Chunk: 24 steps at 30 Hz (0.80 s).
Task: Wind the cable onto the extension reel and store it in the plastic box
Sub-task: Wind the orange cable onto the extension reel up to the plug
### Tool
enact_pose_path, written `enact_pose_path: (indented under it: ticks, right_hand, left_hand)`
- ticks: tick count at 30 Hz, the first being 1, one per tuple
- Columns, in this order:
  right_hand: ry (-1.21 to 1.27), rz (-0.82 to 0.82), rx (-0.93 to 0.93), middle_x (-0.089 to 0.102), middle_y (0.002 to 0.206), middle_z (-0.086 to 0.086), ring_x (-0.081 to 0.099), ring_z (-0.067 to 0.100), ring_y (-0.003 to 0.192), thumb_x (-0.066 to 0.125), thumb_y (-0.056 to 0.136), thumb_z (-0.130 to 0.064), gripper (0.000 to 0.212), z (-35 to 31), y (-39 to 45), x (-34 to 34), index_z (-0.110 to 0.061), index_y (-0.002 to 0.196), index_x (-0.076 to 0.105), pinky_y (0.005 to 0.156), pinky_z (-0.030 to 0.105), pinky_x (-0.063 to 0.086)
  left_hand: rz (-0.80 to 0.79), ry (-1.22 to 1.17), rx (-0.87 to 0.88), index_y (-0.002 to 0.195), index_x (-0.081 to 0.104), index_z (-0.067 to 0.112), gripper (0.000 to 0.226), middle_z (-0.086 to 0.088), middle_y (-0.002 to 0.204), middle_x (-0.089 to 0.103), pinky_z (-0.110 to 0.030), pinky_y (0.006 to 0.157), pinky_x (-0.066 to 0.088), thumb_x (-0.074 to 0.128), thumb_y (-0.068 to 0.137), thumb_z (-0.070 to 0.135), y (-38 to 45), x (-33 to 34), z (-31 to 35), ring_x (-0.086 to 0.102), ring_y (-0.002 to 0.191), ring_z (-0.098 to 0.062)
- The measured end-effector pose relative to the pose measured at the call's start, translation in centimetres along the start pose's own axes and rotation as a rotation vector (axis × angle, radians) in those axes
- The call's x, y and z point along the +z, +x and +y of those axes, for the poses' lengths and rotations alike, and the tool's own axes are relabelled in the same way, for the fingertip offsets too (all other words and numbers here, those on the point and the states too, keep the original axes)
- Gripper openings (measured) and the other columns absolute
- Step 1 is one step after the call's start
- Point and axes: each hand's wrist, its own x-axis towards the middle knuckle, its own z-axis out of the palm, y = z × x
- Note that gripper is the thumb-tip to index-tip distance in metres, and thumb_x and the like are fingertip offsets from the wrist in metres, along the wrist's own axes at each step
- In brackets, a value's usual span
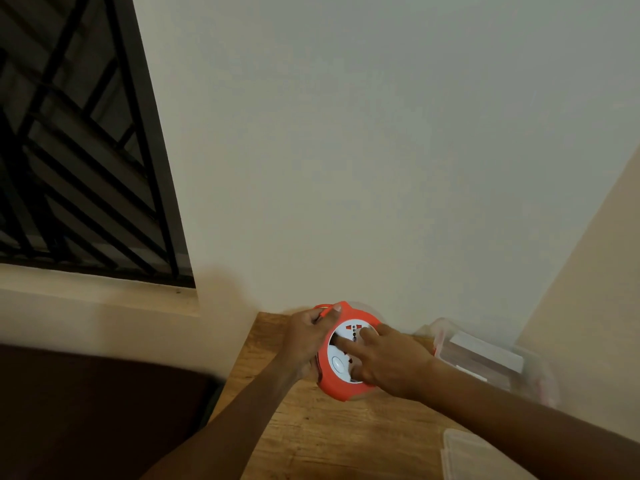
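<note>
Both forearms enter from the bottom edge and converge on the extension reel [346, 355], which sits above the far part of the wooden table [311, 434], close to the wall; whether it rests on the wood or is held just off it cannot be told. The left hand [306, 337] wraps around the reel's left rim, fingers curled over the orange housing, with the thumb up near the top edge where a short loop of orange cable [323, 310] shows against it; this hand grips the reel. The right hand [388, 362] lies across the white socket face from the right, index finger extended and pressing on the white centre disc, the other fingers loosely bent over the lower part of the face; it presses rather than clasps. Reel housing is orange, face white with red and dark socket marks and a round white button near the bottom. Just right of the reel, a clear plastic box [485, 362] stands open on the table against the wall corner, red clips on its near side. A translucent lid [485, 459] lies flat at the table's near right edge, well apart from the reel. Behind: plain pale wall [381, 150], a barred window [76, 150] at upper left above a sill. A dark surface [86, 410] fills the lower left beside the table.
</note>
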Motion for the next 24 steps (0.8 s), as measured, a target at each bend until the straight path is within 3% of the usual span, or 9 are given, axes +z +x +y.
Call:
enact_pose_path:
  ticks: [4,8,13,15,17,20,24]
  right_hand:
    - [-0.139,-0.027,-0.041,0.035,0.151,0.018,0.050,0.044,0.119,0.073,0.086,-0.034,0.046,-0.4,0.3,-0.9,-0.027,0.129,0.059,0.096,0.055,0.046]
    - [-0.188,-0.040,-0.061,0.042,0.143,0.025,0.052,0.043,0.114,0.065,0.092,-0.031,0.043,-0.6,0.3,-1.9,-0.027,0.133,0.054,0.095,0.056,0.044]
    - [-0.109,-0.012,-0.010,0.047,0.138,0.021,0.050,0.039,0.117,0.061,0.093,-0.038,0.040,-0.7,0.5,-2.0,-0.037,0.133,0.054,0.098,0.054,0.040]
    - [-0.035,0.022,0.061,0.052,0.134,0.019,0.051,0.038,0.117,0.053,0.096,-0.044,0.042,-0.8,0.5,-1.9,-0.040,0.137,0.049,0.099,0.054,0.037]
    - [0.062,0.050,0.188,0.055,0.131,0.019,0.053,0.037,0.116,0.049,0.096,-0.048,0.048,-0.4,0.6,-2.0,-0.041,0.142,0.039,0.100,0.053,0.035]
    - [0.198,0.098,0.414,0.063,0.127,0.013,0.061,0.034,0.109,0.056,0.092,-0.046,0.064,0.3,0.6,-1.7,-0.040,0.148,0.026,0.098,0.048,0.035]
    - [0.228,0.110,0.539,0.067,0.124,0.011,0.066,0.034,0.102,0.065,0.088,-0.043,0.076,0.1,1.2,-1.1,-0.034,0.151,0.023,0.097,0.046,0.039]
  left_hand:
    - [-0.021,0.018,0.009,0.096,0.082,0.025,0.026,-0.004,0.089,0.083,-0.033,0.061,0.064,0.072,0.092,0.048,-0.4,-0.3,0.4,0.081,0.075,-0.027]
    - [-0.068,0.043,0.009,0.089,0.083,0.033,0.020,-0.006,0.090,0.083,-0.037,0.067,0.067,0.073,0.092,0.049,-0.5,-0.2,0.6,0.081,0.079,-0.030]
    - [-0.092,0.055,0.005,0.095,0.080,0.030,0.040,-0.002,0.091,0.084,-0.035,0.069,0.067,0.072,0.074,0.064,-0.3,-0.4,0.7,0.081,0.080,-0.027]
    - [-0.081,0.024,-0.007,0.099,0.080,0.026,0.043,-0.004,0.093,0.083,-0.037,0.071,0.067,0.072,0.076,0.061,-0.2,-0.3,0.5,0.081,0.082,-0.028]
    - [-0.066,-0.082,-0.041,0.098,0.082,0.023,0.032,-0.008,0.097,0.083,-0.037,0.068,0.066,0.074,0.084,0.050,-0.2,-0.1,0.6,0.081,0.084,-0.029]
    - [-0.014,-0.226,-0.055,0.093,0.084,0.022,0.018,-0.012,0.099,0.083,-0.034,0.060,0.064,0.072,0.095,0.036,0.0,0.3,1.2,0.081,0.082,-0.030]
    - [0.015,-0.226,-0.007,0.101,0.080,0.021,0.022,-0.007,0.105,0.082,-0.037,0.063,0.065,0.074,0.091,0.039,0.5,1.0,2.1,0.081,0.088,-0.032]
